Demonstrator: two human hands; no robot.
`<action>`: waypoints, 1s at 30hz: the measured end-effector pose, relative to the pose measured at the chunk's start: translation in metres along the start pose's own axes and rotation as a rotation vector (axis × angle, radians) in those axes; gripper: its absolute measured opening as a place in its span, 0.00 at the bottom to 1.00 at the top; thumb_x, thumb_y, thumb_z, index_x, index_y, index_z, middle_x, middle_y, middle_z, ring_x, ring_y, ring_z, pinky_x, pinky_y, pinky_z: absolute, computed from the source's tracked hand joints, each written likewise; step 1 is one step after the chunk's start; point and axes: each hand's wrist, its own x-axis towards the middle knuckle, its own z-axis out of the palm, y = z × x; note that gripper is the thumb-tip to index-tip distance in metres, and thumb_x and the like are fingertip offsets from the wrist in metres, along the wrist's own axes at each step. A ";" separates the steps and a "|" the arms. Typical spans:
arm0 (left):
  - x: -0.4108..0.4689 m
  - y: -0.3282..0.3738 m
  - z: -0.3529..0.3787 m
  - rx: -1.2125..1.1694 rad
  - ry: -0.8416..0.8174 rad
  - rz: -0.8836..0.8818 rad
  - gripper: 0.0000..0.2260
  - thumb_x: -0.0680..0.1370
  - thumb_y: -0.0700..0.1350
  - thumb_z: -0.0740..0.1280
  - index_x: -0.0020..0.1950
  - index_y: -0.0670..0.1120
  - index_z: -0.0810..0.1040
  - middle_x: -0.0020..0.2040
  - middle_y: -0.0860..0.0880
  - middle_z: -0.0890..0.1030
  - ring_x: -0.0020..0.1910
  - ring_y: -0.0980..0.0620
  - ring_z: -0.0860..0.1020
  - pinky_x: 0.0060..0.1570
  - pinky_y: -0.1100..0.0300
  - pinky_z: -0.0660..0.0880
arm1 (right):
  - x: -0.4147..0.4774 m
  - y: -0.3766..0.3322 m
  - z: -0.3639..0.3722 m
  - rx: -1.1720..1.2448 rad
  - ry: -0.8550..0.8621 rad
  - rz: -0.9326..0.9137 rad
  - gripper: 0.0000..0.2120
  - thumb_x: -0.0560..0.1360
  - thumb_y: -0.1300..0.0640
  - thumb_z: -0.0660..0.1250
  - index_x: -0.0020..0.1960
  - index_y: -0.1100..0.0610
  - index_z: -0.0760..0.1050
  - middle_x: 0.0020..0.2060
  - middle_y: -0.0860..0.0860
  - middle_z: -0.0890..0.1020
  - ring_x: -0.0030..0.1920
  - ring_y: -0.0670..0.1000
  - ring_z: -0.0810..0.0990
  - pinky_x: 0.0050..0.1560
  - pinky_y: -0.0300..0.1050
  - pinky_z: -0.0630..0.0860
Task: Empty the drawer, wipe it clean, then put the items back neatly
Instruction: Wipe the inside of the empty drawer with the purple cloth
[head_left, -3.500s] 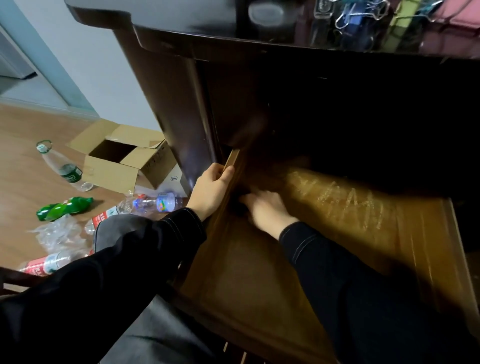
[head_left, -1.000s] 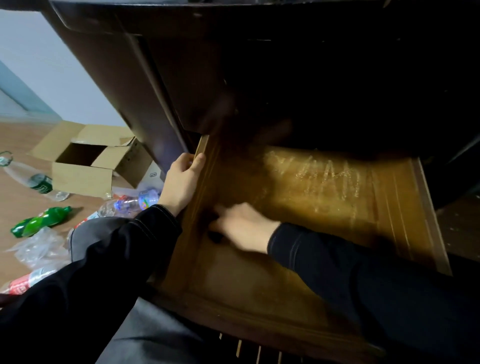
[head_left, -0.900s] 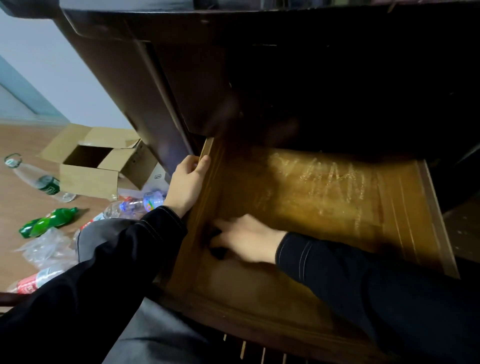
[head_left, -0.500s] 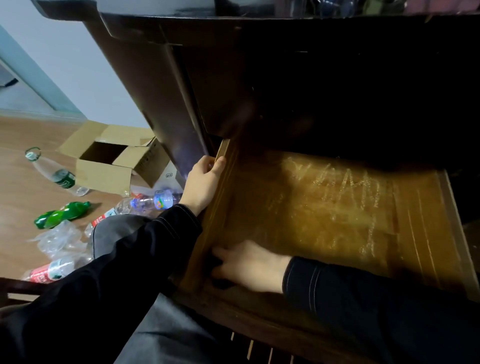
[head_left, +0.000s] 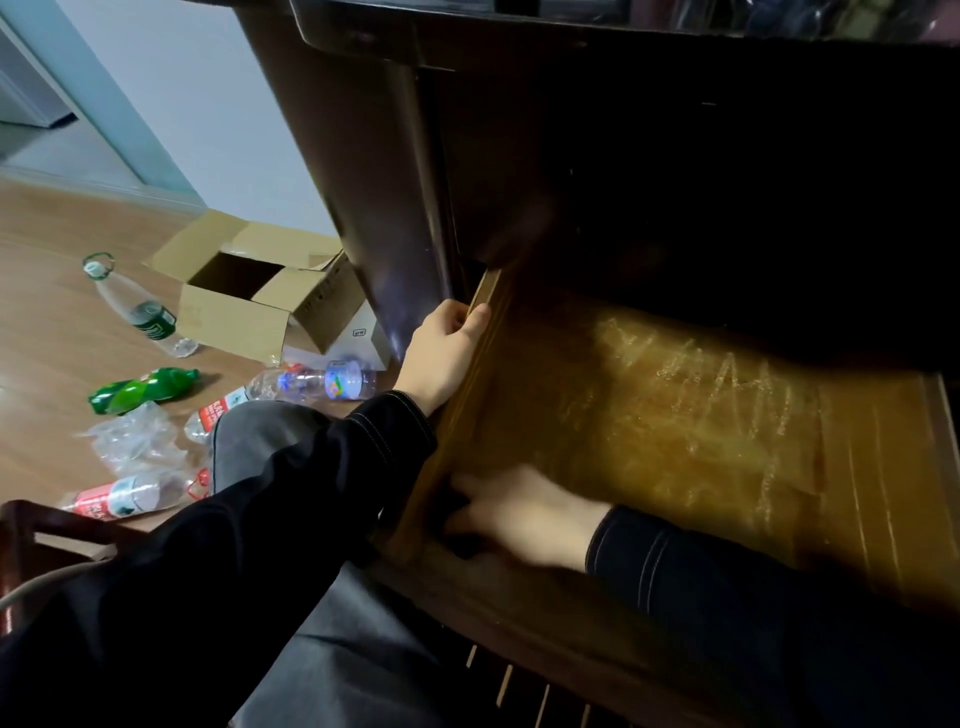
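The brown wooden drawer (head_left: 649, 415) stands pulled out of the dark desk (head_left: 374, 182), its back lost in shadow. The left hand (head_left: 447, 358) curls round its left wall. The blurred right hand (head_left: 524, 514) lies in the near left corner over a dark object (head_left: 462, 545); I cannot tell its grip.

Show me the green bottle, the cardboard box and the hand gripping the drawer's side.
green bottle (head_left: 143, 391): head view, middle of its body.
cardboard box (head_left: 234, 319): head view, its front wall.
left hand (head_left: 447, 356): head view, back of the hand; it grips the drawer (head_left: 460, 415) side wall.
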 end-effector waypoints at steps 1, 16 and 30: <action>0.000 0.000 0.000 0.001 0.007 -0.001 0.14 0.80 0.63 0.60 0.48 0.54 0.76 0.44 0.55 0.80 0.44 0.57 0.78 0.41 0.59 0.71 | 0.002 0.012 -0.007 0.022 0.075 0.063 0.19 0.81 0.66 0.61 0.68 0.55 0.79 0.64 0.64 0.76 0.56 0.65 0.79 0.54 0.57 0.78; -0.002 0.001 0.001 -0.031 0.008 -0.007 0.17 0.81 0.61 0.60 0.53 0.48 0.77 0.49 0.48 0.82 0.51 0.47 0.79 0.55 0.49 0.75 | 0.011 0.058 -0.024 -0.130 0.097 0.401 0.23 0.81 0.60 0.63 0.73 0.41 0.71 0.72 0.55 0.72 0.63 0.58 0.79 0.62 0.51 0.76; -0.007 0.005 -0.002 -0.034 -0.022 -0.012 0.18 0.82 0.61 0.59 0.56 0.48 0.75 0.50 0.50 0.80 0.51 0.48 0.78 0.52 0.52 0.74 | -0.011 0.013 -0.006 -0.154 -0.063 0.195 0.29 0.74 0.66 0.64 0.70 0.42 0.73 0.62 0.54 0.76 0.53 0.58 0.81 0.42 0.48 0.76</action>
